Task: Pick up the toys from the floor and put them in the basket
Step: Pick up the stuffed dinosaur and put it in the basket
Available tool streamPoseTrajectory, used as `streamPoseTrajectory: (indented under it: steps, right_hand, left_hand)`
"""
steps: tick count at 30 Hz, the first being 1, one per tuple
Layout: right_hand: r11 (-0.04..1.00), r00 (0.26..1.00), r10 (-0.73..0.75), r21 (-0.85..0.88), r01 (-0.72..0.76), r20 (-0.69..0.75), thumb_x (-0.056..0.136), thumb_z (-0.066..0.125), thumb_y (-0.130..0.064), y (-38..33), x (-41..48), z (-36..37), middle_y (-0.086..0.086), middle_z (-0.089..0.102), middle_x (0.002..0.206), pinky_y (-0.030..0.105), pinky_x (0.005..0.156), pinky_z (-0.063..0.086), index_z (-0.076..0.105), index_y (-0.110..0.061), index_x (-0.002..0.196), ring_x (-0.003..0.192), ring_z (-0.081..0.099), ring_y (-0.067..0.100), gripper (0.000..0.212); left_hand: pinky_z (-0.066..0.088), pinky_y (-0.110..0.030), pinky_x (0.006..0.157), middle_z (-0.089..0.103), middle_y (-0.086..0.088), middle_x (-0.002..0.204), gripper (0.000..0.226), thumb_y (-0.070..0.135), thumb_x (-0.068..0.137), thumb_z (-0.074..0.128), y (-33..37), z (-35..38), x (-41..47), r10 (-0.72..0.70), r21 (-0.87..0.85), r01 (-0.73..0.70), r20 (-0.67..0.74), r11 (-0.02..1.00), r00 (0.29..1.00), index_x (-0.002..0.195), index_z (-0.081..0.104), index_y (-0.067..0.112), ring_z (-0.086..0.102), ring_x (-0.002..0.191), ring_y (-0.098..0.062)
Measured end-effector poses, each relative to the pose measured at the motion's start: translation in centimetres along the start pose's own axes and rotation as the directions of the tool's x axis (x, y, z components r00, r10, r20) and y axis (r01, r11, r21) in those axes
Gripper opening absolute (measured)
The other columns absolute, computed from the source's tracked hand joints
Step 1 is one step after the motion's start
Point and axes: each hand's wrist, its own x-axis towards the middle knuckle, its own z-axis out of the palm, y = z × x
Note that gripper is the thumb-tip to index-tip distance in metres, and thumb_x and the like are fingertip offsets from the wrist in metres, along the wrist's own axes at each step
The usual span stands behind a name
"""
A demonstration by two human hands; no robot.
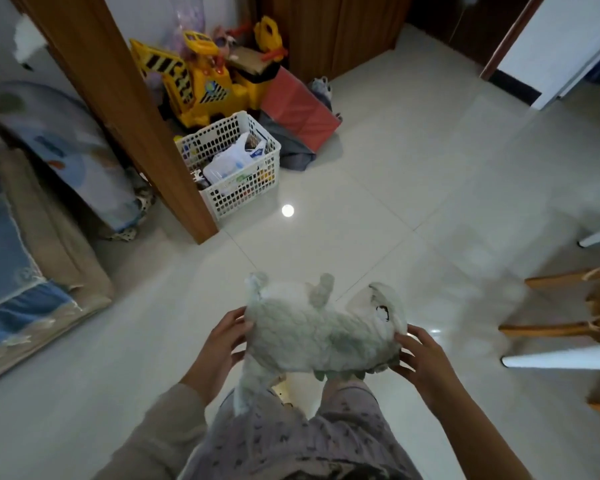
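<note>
a pale green stuffed toy (321, 332) held above the floor between both hands: left hand (226, 336) clasps its rear, right hand (421, 358) its head (spines downward). white basket (243, 192) stands well ahead.

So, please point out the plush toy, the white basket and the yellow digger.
plush toy (312, 337), head view, on its belly.
white basket (248, 188), head view, front wall.
yellow digger (205, 88), head view, its body.

head-worn view, angled down, floor (378, 209) near
</note>
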Motion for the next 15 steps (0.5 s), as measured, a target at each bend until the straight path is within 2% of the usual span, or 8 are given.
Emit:
streamPoseTrajectory:
  steps: [4, 8, 15]
  right_hand:
    - [1.000, 1.000, -0.009, 0.012, 0.009, -0.018, 0.088, 0.059, -0.017, -4.5, 4.4, 0.0, 0.013, 0.068, 0.099, 0.032, 0.061, 0.054, 0.062, -0.017, 0.108, 0.085, 0.065, 0.029, 0.020]
    - [1.000, 1.000, 0.021, -0.011, -0.021, -0.018, 0.089, 0.057, -0.014, -9.4, 10.3, 1.0, 0.012, 0.067, 0.100, 0.032, 0.062, 0.054, 0.060, -0.017, 0.110, 0.089, 0.064, 0.030, 0.021]
    - [0.981, 0.990, 0.058, -0.192, -0.033, 0.127, 0.088, 0.057, -0.014, -20.5, 21.1, 5.0, 0.013, 0.065, 0.104, 0.032, 0.062, 0.055, 0.059, -0.018, 0.107, 0.090, 0.065, 0.030, 0.019]
  left_hand:
    - [0.055, -0.030, 0.071, 0.075, 0.006, 0.100, 0.024, 0.017, 0.093, 0.050, 3.5, 2.2, 5.1, -0.006, 0.009, 0.005, 0.018, 1.000, 1.000, 0.110, 0.064, 0.028, 0.067, 0.097, -0.016]
    - [0.055, -0.033, 0.076, 0.075, 0.009, 0.100, 0.024, 0.019, 0.093, 0.051, 5.8, 4.0, 10.3, -0.030, -0.011, 0.030, -0.001, 0.999, 1.000, 0.108, 0.065, 0.031, 0.067, 0.102, -0.017]
    - [0.053, -0.038, 0.077, 0.073, 0.001, 0.103, 0.024, 0.015, 0.093, 0.050, 10.2, 6.5, 18.1, -0.063, -0.193, 0.018, -0.226, 0.981, 0.972, 0.102, 0.065, 0.031, 0.065, 0.100, -0.024]
